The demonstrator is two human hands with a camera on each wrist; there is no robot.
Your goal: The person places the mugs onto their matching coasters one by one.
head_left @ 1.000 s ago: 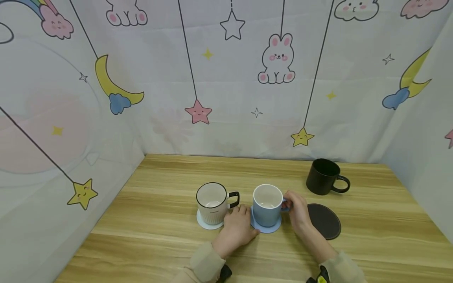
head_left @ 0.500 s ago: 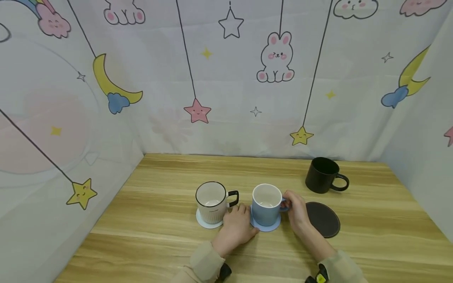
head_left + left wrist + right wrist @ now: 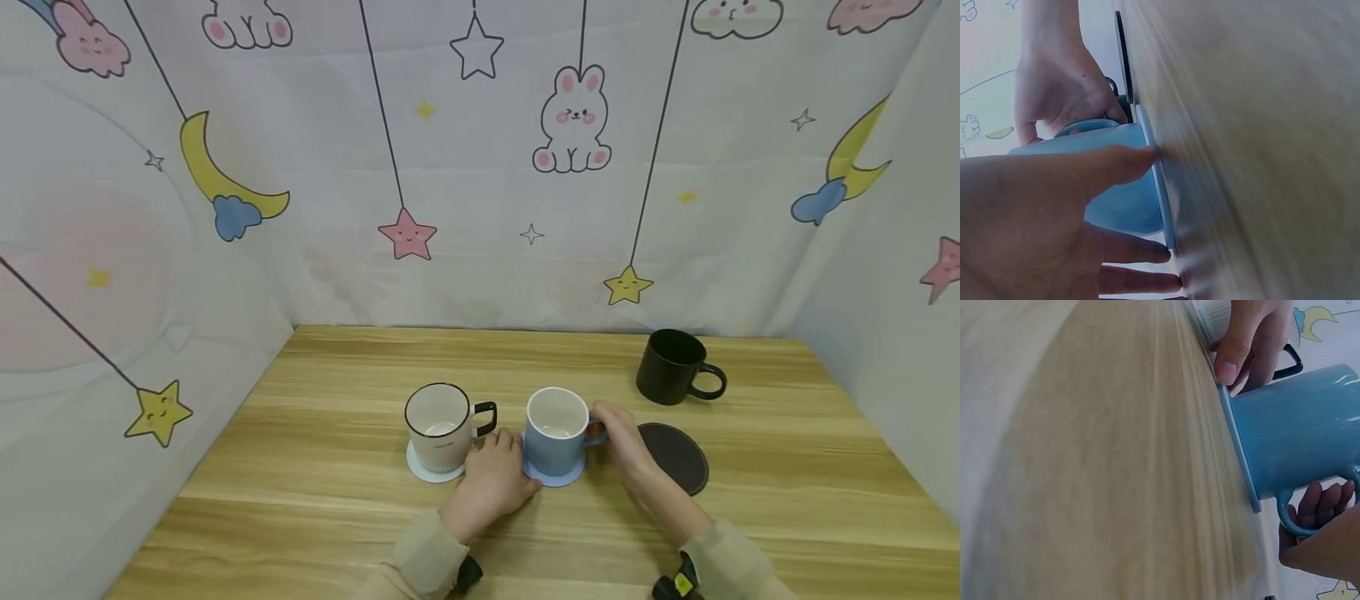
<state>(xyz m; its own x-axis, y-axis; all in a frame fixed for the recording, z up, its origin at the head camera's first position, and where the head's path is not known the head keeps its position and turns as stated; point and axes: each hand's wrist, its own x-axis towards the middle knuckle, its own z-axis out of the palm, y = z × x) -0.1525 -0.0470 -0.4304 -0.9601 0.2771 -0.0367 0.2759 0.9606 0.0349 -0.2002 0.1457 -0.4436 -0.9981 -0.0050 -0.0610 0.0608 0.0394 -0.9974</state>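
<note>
A light blue mug (image 3: 553, 454) stands upright on a round blue coaster (image 3: 555, 481). My right hand (image 3: 621, 433) grips the mug's handle (image 3: 1285, 515) from the right, its fingers passing through the loop. On the other side, my left hand (image 3: 491, 479) holds the blue coaster by its edge. In the left wrist view its thumb (image 3: 1129, 164) touches the rim and the fingers reach past the mug's far side. Left of that hand is a white ribbed mug (image 3: 438, 446) with a black rim and handle, upright on a pale coaster (image 3: 429, 476).
At the back right a black mug (image 3: 667, 371) stands on the wooden table (image 3: 337, 517). A round black coaster (image 3: 678, 458) lies in front of it, partly behind my right forearm. A printed cloth (image 3: 480, 167) hangs around the table's back and sides.
The head view has shifted slightly, so everything sits a little further left in it. Both hands, the mugs and the coasters keep their places on the table.
</note>
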